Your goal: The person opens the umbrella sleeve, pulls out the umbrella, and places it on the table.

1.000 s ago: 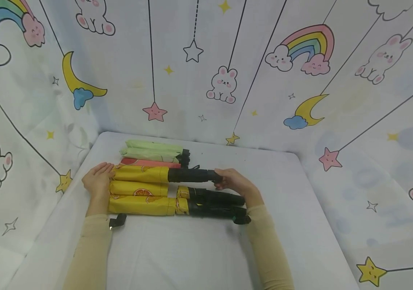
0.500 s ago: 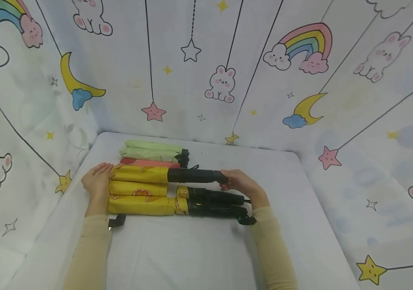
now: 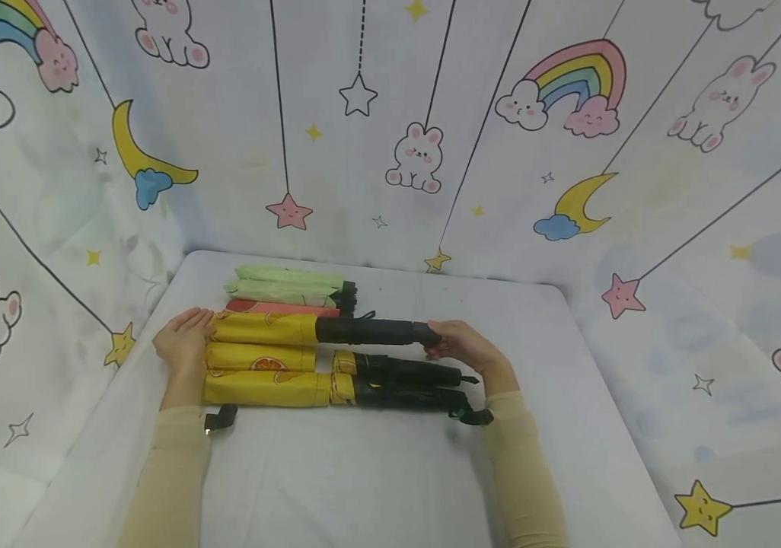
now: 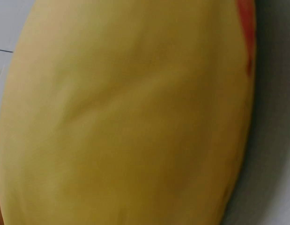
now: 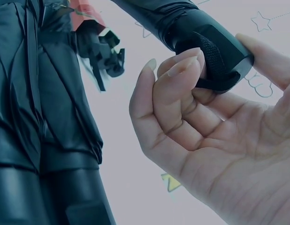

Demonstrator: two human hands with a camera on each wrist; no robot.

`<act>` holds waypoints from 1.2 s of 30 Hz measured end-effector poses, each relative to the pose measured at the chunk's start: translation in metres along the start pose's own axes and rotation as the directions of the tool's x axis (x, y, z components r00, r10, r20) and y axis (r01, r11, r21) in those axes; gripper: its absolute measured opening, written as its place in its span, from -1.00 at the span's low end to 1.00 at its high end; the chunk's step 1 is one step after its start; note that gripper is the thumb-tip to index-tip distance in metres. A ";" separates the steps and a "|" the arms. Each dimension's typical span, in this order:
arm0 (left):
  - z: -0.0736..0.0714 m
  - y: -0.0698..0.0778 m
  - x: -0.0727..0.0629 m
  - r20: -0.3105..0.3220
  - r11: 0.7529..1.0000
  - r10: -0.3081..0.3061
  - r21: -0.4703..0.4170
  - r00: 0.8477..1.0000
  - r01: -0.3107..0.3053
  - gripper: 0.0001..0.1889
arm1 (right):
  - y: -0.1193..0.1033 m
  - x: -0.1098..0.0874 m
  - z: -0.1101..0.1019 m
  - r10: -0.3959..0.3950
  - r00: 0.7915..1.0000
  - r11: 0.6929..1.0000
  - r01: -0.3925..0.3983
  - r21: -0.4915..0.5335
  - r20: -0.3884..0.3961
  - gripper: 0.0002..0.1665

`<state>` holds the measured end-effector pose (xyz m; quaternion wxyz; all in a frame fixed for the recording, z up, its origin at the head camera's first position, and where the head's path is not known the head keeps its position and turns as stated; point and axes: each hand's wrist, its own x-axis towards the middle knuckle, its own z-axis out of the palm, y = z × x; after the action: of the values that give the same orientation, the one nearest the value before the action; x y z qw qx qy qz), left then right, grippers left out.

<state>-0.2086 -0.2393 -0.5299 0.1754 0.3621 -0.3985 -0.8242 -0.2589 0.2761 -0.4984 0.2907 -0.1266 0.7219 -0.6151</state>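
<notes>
My right hand (image 3: 466, 346) grips the black handle (image 5: 224, 51) of a folding umbrella, fingers curled round its end in the right wrist view. The umbrella's folded black part (image 3: 363, 330) leads left into a yellow sleeve (image 3: 267, 329) with an orange-slice print. At the sleeve's far left end my left hand (image 3: 181, 339) holds it, its fingertips mostly hidden. In the left wrist view yellow fabric (image 4: 126, 112) fills the picture. Nearer me lie two more yellow sleeves, a middle one (image 3: 260, 356) and a front one (image 3: 267, 388), with two black umbrellas (image 3: 404, 384) at their right.
Behind the held sleeve lie a red folded umbrella (image 3: 281, 308) and two pale green ones (image 3: 288, 285), black handles to the right. They rest on a white-covered table (image 3: 336, 487). A white cloth wall (image 3: 240, 114) printed with stars and rabbits rises behind and at both sides.
My right hand has moved right with the handle, and more of the black umbrella shows beyond the yellow sleeve. My left hand and the sleeve stay nearly in place.
</notes>
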 end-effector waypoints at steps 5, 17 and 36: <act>0.000 0.001 0.000 -0.001 0.999 -0.007 -0.036 1.000 0.007 -0.44 | 0.002 -0.004 -0.006 0.006 1.000 1.000 -0.006 -0.008 -0.018 -0.45; 0.001 0.000 0.001 -0.006 1.000 0.000 -0.015 1.000 0.000 -0.43 | 0.012 -0.013 -0.021 0.015 0.998 1.000 -0.016 -0.015 -0.056 -0.53; 0.002 -0.002 -0.001 0.005 1.000 0.017 0.016 1.000 -0.017 -0.43 | 0.027 -0.026 -0.035 0.078 0.990 0.997 -0.080 -0.017 -0.115 -0.54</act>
<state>-0.2091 -0.2367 -0.5300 0.1785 0.3579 -0.4084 -0.8205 -0.2537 0.3245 -0.5152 0.2717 -0.0657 0.7485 -0.6014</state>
